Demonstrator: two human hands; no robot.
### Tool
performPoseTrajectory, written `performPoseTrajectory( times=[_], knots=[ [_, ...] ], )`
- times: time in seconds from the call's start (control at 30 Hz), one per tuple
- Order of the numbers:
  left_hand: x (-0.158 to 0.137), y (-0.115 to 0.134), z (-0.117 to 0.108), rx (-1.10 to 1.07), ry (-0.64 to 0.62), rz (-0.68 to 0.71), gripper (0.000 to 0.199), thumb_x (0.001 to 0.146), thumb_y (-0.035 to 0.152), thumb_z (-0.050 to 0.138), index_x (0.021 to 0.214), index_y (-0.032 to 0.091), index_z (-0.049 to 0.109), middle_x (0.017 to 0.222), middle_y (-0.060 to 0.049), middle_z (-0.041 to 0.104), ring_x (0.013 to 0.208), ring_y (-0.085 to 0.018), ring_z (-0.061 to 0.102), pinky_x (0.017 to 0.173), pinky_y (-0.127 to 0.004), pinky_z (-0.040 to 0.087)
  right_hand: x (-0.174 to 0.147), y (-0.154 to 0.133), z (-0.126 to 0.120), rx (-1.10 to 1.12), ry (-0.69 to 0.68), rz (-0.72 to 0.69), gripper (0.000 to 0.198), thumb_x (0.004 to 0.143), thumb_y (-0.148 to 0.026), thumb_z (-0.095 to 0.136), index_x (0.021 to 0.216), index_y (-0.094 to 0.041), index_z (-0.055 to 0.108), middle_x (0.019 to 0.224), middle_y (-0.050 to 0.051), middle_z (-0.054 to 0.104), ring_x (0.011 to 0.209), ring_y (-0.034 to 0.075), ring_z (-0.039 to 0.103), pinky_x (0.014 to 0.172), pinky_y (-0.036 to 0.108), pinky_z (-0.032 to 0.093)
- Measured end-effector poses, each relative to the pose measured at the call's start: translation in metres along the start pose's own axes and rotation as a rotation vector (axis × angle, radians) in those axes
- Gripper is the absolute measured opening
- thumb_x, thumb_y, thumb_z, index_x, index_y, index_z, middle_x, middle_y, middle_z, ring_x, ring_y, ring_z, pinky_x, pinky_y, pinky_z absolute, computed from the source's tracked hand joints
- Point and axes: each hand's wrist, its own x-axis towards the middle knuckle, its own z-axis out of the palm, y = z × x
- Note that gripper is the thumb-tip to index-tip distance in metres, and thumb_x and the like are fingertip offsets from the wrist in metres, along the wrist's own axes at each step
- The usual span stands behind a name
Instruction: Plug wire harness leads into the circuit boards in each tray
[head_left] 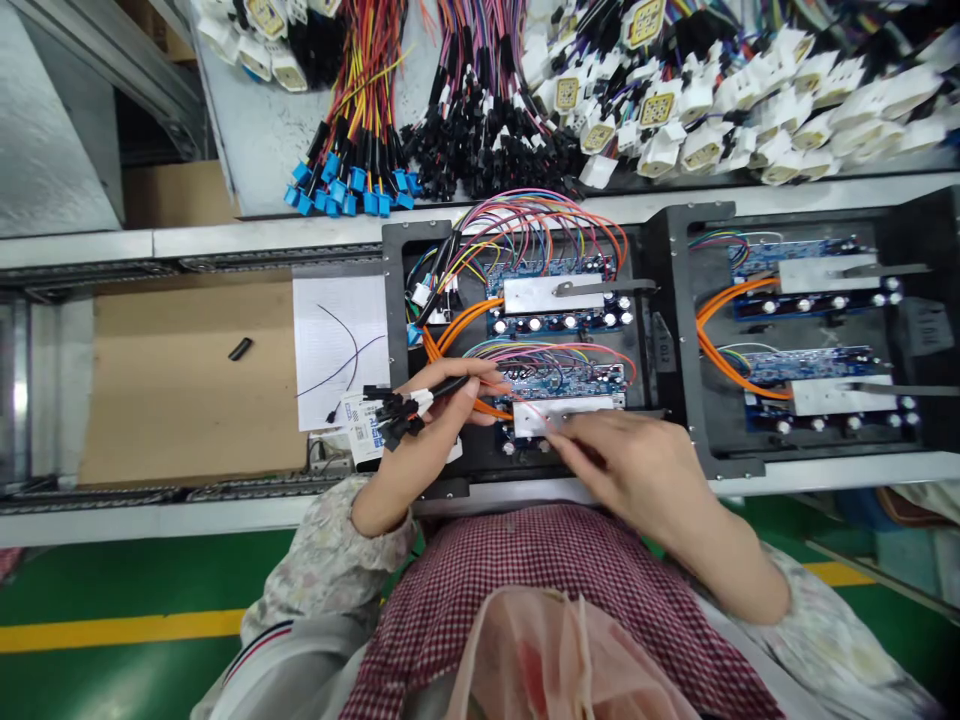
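My left hand (435,425) is closed around a wire harness (448,388); its black connectors stick out to the left. Thin red and pink wires run from it toward my right hand (637,455), whose thumb and forefinger are pinched together on a reddish wire (531,406). Both hands are over the nearer blue circuit board (555,378), which has a silver metal plate (525,418) partly covered by my right fingers. Orange cables (457,322) and an arch of coloured wires join the farther circuit board (551,268) in the same black tray (645,235).
Rightward, a second black tray (716,440) holds two more boards. Wire bundles with blue connectors (352,185), black connectors (487,150) and white connectors (697,110) lie on the shelf behind. Leftward are cardboard (187,400), a black tube piece (240,349) and paper (322,300) with loose wires.
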Motion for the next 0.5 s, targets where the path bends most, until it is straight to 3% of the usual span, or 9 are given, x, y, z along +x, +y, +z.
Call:
performPoseTrajectory(
  times=[0.17, 0.23, 0.37, 0.5],
  knots=[
    [0.0, -0.005, -0.012, 0.676, -0.032, 0.391, 0.033, 0.098, 0.021, 0.049, 0.129, 0.027, 0.06, 0.113, -0.008, 0.06, 0.1, -0.021, 0.063, 0.084, -0.035, 0.057, 0.01, 0.02, 0.0, 0.109, 0.192, 0.062, 0.019, 0.097, -0.031, 0.052, 0.09, -0.023, 0.068, 0.08, 0.002, 0.074, 0.072, 0.015, 0.069, 0.067, 0.028, 0.05],
    [0.001, -0.008, -0.017, 0.83, -0.061, 0.486, 0.037, 0.098, 0.018, 0.047, 0.133, 0.027, 0.057, 0.111, -0.009, 0.062, 0.102, -0.023, 0.06, 0.091, -0.04, 0.052, 0.014, 0.026, 0.004, 0.13, 0.175, 0.038, 0.018, 0.096, -0.031, 0.054, 0.092, -0.023, 0.069, 0.085, 0.003, 0.076, 0.076, 0.017, 0.07, 0.071, 0.029, 0.052],
    [0.004, -0.01, -0.018, 1.142, -0.139, 0.658, 0.042, 0.097, 0.008, 0.04, 0.136, 0.015, 0.053, 0.11, -0.015, 0.064, 0.1, -0.027, 0.057, 0.088, -0.042, 0.046, 0.018, 0.03, 0.018, 0.13, 0.108, 0.012, 0.02, 0.096, -0.03, 0.055, 0.091, -0.022, 0.072, 0.086, 0.003, 0.076, 0.076, 0.017, 0.071, 0.074, 0.031, 0.055],
    [0.004, -0.012, -0.015, 1.388, -0.139, 0.719, 0.038, 0.095, 0.015, 0.053, 0.132, 0.007, 0.054, 0.107, -0.018, 0.064, 0.098, -0.029, 0.056, 0.086, -0.042, 0.044, 0.019, 0.031, 0.025, 0.099, 0.104, -0.014, 0.017, 0.096, -0.026, 0.055, 0.092, -0.02, 0.07, 0.086, 0.003, 0.076, 0.076, 0.017, 0.071, 0.073, 0.031, 0.055]
  ],
)
